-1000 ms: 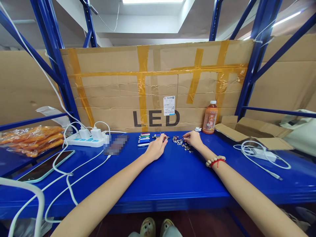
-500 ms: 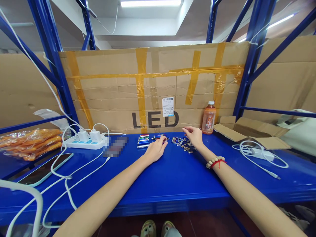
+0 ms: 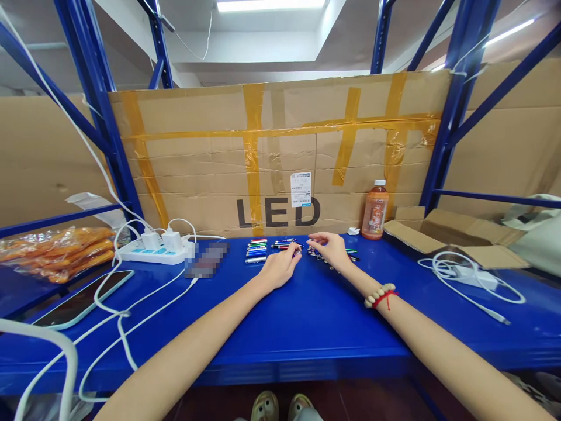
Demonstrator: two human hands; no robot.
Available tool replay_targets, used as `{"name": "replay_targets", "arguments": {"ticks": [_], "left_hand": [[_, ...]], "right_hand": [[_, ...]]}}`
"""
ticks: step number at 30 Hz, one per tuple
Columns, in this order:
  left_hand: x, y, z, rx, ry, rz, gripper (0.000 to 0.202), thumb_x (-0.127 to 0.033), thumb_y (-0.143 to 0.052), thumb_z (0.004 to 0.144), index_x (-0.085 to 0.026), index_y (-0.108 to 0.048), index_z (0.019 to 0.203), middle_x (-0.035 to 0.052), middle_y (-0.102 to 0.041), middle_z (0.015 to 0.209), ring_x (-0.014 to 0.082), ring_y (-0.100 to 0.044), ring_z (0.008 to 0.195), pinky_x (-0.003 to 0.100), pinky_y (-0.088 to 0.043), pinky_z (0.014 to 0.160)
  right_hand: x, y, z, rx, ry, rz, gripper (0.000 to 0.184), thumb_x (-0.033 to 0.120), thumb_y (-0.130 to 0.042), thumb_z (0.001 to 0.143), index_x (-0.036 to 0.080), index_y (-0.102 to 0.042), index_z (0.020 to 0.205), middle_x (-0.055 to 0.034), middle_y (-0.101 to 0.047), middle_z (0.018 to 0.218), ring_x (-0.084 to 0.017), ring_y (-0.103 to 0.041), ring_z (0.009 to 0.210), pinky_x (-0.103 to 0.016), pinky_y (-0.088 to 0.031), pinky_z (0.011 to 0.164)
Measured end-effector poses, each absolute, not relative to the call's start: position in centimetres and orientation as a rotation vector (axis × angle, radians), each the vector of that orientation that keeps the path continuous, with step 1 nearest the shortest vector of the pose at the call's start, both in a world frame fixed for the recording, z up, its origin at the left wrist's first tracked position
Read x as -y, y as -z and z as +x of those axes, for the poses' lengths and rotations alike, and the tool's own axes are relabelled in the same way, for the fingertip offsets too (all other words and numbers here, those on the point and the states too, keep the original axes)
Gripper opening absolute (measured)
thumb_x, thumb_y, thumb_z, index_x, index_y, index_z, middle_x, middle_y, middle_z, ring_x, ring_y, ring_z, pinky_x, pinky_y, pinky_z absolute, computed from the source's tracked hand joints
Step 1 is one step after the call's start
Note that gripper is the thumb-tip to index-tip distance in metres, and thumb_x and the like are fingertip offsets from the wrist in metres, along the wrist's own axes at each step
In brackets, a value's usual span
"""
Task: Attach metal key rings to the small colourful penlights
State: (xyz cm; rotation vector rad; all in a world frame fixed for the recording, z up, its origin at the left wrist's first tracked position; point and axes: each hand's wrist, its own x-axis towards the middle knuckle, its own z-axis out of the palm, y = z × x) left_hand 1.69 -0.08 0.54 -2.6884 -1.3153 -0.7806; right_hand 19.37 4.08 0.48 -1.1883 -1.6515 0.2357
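A row of small coloured pen-like sticks (image 3: pixel 256 250) lies on the blue shelf (image 3: pixel 307 316) below the "LED" cardboard. My left hand (image 3: pixel 279 268) rests on the shelf with its fingers curled around one such stick at its tip. My right hand (image 3: pixel 329 248) hovers over a pile of small metal parts (image 3: pixel 322 255), fingers pinched together; what they hold is too small to make out. The two hands are close to each other. A bead bracelet with a red string (image 3: pixel 380 296) is on my right wrist.
An orange drink bottle (image 3: pixel 374 209) stands at the back right beside an open cardboard box (image 3: pixel 456 234). A white charger and cable (image 3: pixel 471 275) lie at the right. At the left are a power strip (image 3: pixel 151 250), white cables, a phone (image 3: pixel 79 299) and orange packets (image 3: pixel 52 252).
My right hand lifted from the pile of metal parts and moved left toward my left hand. My left hand stayed on the shelf by the sticks.
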Motion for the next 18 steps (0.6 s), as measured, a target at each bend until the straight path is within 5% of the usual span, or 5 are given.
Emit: {"name": "replay_targets", "arguments": {"ticks": [9, 18], "left_hand": [[0.2, -0.4, 1.7, 1.287, 0.620, -2.623, 0.030, -0.033, -0.021, 0.090, -0.018, -0.036, 0.111, 0.0076, -0.061, 0.094, 0.0225, -0.060, 0.081, 0.033, -0.045, 0.069], [0.2, -0.5, 1.8, 1.278, 0.592, -2.597, 0.031, -0.032, -0.020, 0.090, -0.017, -0.038, 0.111, 0.0082, -0.062, 0.092, 0.0237, -0.061, 0.079, 0.034, -0.046, 0.067]], "right_hand": [[-2.0, -1.2, 17.3, 2.129, 0.055, -1.089, 0.021, 0.013, -0.048, 0.074, 0.021, -0.064, 0.084, -0.0012, -0.059, 0.084, -0.007, -0.051, 0.067, -0.017, -0.038, 0.060], [-2.4, -0.8, 17.5, 2.105, 0.005, -1.077, 0.017, 0.023, -0.048, 0.077, 0.020, -0.063, 0.086, -0.0020, -0.058, 0.083, -0.008, -0.051, 0.065, -0.019, -0.040, 0.062]]}}
